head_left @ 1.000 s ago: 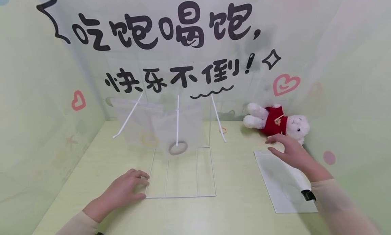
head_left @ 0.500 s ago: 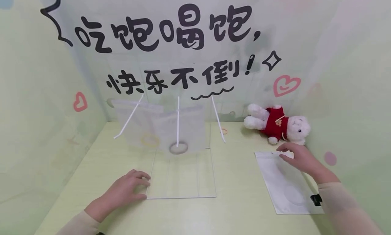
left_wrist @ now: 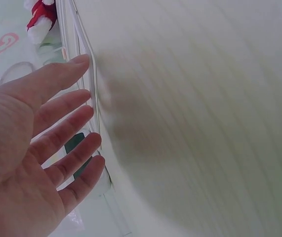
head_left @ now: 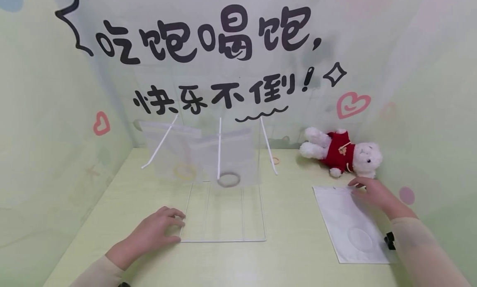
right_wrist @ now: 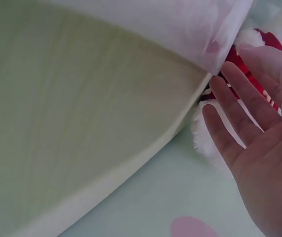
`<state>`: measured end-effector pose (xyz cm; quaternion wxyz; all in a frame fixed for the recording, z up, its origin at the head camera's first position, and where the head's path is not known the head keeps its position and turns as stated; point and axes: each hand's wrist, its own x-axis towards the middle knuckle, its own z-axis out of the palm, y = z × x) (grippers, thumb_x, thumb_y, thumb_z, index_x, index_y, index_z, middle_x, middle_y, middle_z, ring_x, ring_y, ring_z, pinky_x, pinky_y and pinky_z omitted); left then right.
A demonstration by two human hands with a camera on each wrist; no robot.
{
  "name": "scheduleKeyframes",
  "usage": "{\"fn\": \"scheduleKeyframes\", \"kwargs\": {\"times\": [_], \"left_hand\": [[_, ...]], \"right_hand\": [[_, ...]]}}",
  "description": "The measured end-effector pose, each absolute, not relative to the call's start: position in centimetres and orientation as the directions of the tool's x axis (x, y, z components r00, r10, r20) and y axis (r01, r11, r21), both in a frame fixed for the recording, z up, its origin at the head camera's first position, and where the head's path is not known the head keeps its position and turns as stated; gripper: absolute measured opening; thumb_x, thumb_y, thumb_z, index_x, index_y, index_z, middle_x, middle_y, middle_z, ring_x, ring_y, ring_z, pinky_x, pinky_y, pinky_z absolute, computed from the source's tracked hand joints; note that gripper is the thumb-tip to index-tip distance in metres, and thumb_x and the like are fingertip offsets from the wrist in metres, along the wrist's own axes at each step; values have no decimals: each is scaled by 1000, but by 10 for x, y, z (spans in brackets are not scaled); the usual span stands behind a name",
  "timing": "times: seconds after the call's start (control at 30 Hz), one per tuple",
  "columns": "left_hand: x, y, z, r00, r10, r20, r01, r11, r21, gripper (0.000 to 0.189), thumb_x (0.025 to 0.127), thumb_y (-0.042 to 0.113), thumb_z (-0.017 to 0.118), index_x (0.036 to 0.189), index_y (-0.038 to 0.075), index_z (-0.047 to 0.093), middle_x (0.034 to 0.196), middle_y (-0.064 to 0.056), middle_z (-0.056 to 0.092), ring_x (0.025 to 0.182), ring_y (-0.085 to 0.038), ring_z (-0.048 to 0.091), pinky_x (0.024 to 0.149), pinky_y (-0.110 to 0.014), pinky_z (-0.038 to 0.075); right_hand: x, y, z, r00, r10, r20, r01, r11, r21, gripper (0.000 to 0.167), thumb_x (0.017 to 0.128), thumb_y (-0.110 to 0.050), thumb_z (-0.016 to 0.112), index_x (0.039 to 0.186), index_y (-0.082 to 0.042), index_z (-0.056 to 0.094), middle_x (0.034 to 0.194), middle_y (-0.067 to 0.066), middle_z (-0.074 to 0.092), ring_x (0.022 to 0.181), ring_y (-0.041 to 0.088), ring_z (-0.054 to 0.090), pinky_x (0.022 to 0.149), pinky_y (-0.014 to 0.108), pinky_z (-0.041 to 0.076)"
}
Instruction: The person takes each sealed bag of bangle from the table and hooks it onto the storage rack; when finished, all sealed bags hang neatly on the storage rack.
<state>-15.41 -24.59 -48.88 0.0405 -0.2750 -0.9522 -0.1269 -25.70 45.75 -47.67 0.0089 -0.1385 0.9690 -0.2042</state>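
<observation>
A white wire display rack (head_left: 222, 241) stands on the table with three slanting prongs. My left hand (head_left: 149, 231) touches the left side of its base with loosely bent fingers; in the left wrist view the fingertips meet the wire edge. Two frosted zip bags hang on the rack: a left bag (head_left: 164, 154) holding a yellow ring, and a middle bag (head_left: 238, 154) holding a greyish ring. At the right, another frosted zip bag (head_left: 335, 212) lies flat with a pale round thing inside. My right hand (head_left: 378, 198) is at its top right corner, fingers fairly straight in the right wrist view.
A white plush toy (head_left: 339, 150) in a red top lies on its side at the back right. A small orange ring (head_left: 275, 160) shows behind the right prong. Printed curtain walls (head_left: 428, 113) enclose the table (head_left: 290, 237) at the back and sides.
My right hand has moved from beside the plush toy down and to the right, onto the flat zip bag's top corner. The left hand has stayed on the rack's base.
</observation>
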Motion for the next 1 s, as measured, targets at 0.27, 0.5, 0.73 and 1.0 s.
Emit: {"fn": "scheduleKeyframes", "kwargs": {"times": [0.27,0.5,0.73,1.0], "left_hand": [[-154,-245,-488,-848,517,117,530,819,220,36,74,30,90,107,20,80,127,6,69,113,-22,63,89,-43,60],[-153,-245,-487,-847,516,127,531,817,226,36,75,29,89,108,19,80,127,6,69,114,-21,63,90,-44,60],[-154,-245,-487,-847,517,125,532,817,222,35,74,29,89,107,20,80,126,7,69,113,-21,63,89,-43,60],[-154,-245,-487,-847,518,120,532,816,226,36,74,29,89,108,19,80,126,7,69,112,-21,63,87,-42,60]], "right_hand": [[-266,468,-483,-963,-270,15,-252,880,-403,24,91,-10,76,113,-4,72,110,16,72,99,36,67,85,55,57],[-273,473,-493,-970,-244,-2,-221,884,-412,21,91,-10,75,111,-4,72,99,6,71,89,20,62,69,24,53],[-268,473,-490,-974,-228,1,-206,880,-428,21,91,-9,75,111,-3,73,95,6,70,85,19,60,66,25,51],[-263,473,-484,-977,-215,5,-197,887,-418,15,92,-12,75,105,-5,75,89,2,67,80,16,56,62,24,50]]}}
